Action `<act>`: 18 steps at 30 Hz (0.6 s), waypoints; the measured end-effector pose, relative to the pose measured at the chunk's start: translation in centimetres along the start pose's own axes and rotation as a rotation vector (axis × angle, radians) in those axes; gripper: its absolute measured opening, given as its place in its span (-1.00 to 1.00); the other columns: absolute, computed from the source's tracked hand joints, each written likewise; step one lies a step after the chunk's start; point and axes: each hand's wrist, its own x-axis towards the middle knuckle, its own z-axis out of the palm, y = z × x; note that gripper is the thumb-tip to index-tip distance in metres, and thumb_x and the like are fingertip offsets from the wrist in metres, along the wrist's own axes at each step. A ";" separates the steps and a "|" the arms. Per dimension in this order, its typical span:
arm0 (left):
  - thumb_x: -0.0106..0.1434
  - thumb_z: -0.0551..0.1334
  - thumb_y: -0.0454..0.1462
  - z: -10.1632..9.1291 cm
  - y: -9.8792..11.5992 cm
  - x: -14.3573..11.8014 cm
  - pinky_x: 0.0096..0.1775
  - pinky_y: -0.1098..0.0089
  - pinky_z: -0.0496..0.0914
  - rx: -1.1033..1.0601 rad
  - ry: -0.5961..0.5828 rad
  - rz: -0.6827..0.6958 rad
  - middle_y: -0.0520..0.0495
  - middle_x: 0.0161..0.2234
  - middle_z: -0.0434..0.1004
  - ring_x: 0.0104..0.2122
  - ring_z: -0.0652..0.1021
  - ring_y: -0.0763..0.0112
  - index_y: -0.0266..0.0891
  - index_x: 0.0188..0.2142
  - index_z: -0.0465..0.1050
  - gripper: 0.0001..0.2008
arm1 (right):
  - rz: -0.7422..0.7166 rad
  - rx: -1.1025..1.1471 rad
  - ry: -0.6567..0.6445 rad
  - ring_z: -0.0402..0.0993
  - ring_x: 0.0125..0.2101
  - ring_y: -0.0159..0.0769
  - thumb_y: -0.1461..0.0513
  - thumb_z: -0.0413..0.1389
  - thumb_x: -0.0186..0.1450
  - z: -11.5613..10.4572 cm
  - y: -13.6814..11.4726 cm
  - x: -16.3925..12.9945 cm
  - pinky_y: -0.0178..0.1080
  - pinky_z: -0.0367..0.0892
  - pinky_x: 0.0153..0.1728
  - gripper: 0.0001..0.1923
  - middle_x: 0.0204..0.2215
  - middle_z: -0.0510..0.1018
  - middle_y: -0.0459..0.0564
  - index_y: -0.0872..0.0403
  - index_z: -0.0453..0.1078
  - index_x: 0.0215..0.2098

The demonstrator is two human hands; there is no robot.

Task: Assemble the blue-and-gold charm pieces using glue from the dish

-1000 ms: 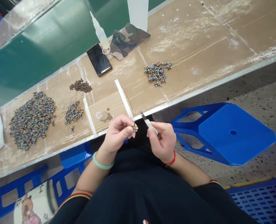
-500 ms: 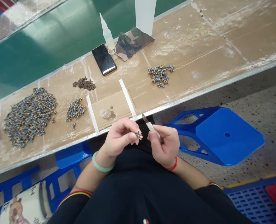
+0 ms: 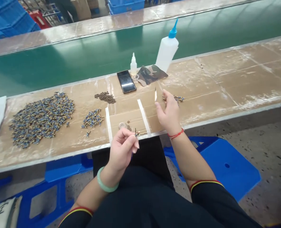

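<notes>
My left hand [image 3: 122,147] is closed in a pinch at the table's front edge. A tiny painted figure [image 3: 137,133] sticks out from its fingertips, partly hidden. Over the table to the right is my right hand [image 3: 170,112], thumb and forefinger apart. A small knife [image 3: 155,95] with a white handle lies by the thumb tip, blade pointing away. Partly behind the right hand is a group of blue-and-yellow figures [image 3: 179,98]. A small pile of similar figures [image 3: 92,118] and a brown heap of tiny pieces [image 3: 105,97] lie farther left.
A large pile of figures [image 3: 44,120] covers the table's left. At the back are a phone [image 3: 126,81], a small dropper bottle [image 3: 133,65], camouflage cloth [image 3: 151,75] and a large white bottle [image 3: 167,52]. A blue stool [image 3: 228,167] stands at right below the table.
My right hand has moved forward over the table, and its fingers have come off the knife. My left hand still pinches the tiny figure. The head view has tilted up.
</notes>
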 end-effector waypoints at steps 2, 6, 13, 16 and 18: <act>0.26 0.49 -0.07 0.4 0.3 -0.4 -0.62 0.61 0.26 0.037 0.059 0.082 0.16 -0.66 0.45 -0.71 0.36 0.63 -0.20 -0.38 0.42 -0.65 | -0.043 0.116 -0.025 0.52 0.08 0.00 0.16 0.09 0.46 -0.4 -2.1 -0.4 0.06 0.49 0.05 -0.74 0.02 0.61 0.14 -0.02 0.49 0.07; 0.31 0.46 -0.12 1.0 0.7 -1.1 -0.63 0.65 0.29 0.099 0.107 0.266 0.16 -0.64 0.48 -0.70 0.43 0.62 -0.20 -0.36 0.46 -0.73 | -0.081 0.478 -0.171 0.60 -0.10 -0.15 0.17 0.14 0.46 -2.0 -7.5 -2.8 -0.08 0.54 -0.08 -0.84 -0.15 0.67 0.00 -0.08 0.56 -0.06; 0.36 0.41 -0.22 1.0 1.2 -1.4 -0.61 0.68 0.33 0.149 0.097 0.383 0.17 -0.61 0.47 -0.70 0.44 0.66 -0.20 -0.37 0.46 -0.78 | -0.114 0.646 -0.172 0.64 -0.20 -0.21 0.28 0.26 0.39 -2.1 -10.9 -4.2 -0.13 0.56 -0.13 -0.77 -0.24 0.71 -0.06 -0.10 0.59 -0.01; 0.36 0.41 -0.20 0.9 0.9 -1.7 -0.61 0.68 0.32 0.160 0.101 0.371 0.16 -0.61 0.46 -0.70 0.42 0.67 -0.20 -0.38 0.46 -0.77 | -0.124 0.622 -0.175 0.63 -0.27 -0.22 0.31 0.26 0.38 -2.0 -11.0 -4.5 -0.13 0.55 -0.20 -0.78 -0.32 0.70 -0.07 -0.09 0.60 -0.05; 0.35 0.42 -0.19 0.6 0.3 -2.0 -0.61 0.68 0.30 0.157 0.126 0.348 0.15 -0.59 0.45 -0.69 0.41 0.67 -0.21 -0.40 0.44 -0.74 | -0.155 0.564 -0.158 0.63 -0.31 -0.21 0.34 0.25 0.37 -2.0 -11.0 -4.9 -0.13 0.55 -0.25 -0.75 -0.35 0.69 -0.06 -0.09 0.61 -0.06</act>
